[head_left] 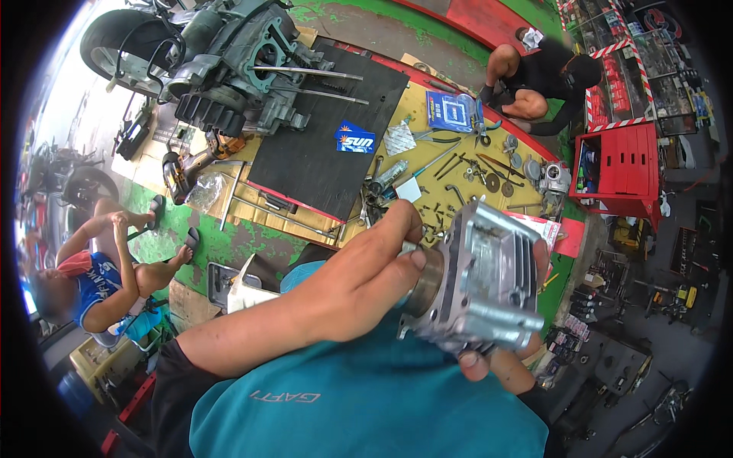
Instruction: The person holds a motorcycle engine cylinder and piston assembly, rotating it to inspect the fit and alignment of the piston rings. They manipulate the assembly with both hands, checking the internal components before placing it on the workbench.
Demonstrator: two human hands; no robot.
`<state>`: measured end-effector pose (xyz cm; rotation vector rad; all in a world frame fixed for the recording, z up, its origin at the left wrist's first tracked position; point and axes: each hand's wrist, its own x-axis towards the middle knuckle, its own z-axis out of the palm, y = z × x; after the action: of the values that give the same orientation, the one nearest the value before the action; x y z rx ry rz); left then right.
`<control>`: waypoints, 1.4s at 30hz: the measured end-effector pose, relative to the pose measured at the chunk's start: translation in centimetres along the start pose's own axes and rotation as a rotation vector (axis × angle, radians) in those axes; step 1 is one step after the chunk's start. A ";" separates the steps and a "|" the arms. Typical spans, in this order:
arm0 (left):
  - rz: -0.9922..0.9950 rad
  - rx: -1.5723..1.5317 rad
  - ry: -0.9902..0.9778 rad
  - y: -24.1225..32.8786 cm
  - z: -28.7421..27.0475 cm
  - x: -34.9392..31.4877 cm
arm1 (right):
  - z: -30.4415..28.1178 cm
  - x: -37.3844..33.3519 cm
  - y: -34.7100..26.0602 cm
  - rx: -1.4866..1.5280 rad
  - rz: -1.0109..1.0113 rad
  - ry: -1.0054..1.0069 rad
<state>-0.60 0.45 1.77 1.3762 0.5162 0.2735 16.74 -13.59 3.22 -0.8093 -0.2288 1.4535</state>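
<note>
A silver engine cylinder (489, 282) with cooling fins is held tilted in front of my chest. My right hand (475, 366) grips it from behind and below; the fingertips curl round its lower edge, while the palm is hidden by the casting. From the left, my left hand (374, 267) closes with thumb and fingers at the round sleeve (429, 284) that sticks out of the cylinder's base. Whether a small part sits between those fingers is hard to make out. Beyond the hands, bolts, valves and washers (492, 183) lie scattered on the yellow bench top (427, 164).
A partly stripped engine (244, 76) with two long studs stands at the upper left beside a black mat (328, 130). Pliers (437, 137) and a power drill (191, 164) lie on the bench. One person (107, 282) sits left; another (542, 84) crouches near a red tool cabinet (622, 172).
</note>
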 end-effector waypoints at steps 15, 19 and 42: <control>0.124 0.322 0.047 -2.8 1.1 -2.4 | -0.6 -0.3 1.6 -0.186 -0.033 0.109; 0.055 0.328 0.091 -3.3 1.5 -2.5 | -0.6 0.2 1.9 -0.217 -0.053 0.113; -0.097 0.201 0.063 -2.6 2.1 -2.6 | -0.6 -0.3 2.5 -0.235 -0.046 0.118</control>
<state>-2.05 -3.04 -0.07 1.5359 0.6758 0.1900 15.09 -14.30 1.40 -1.0702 -0.3308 1.3462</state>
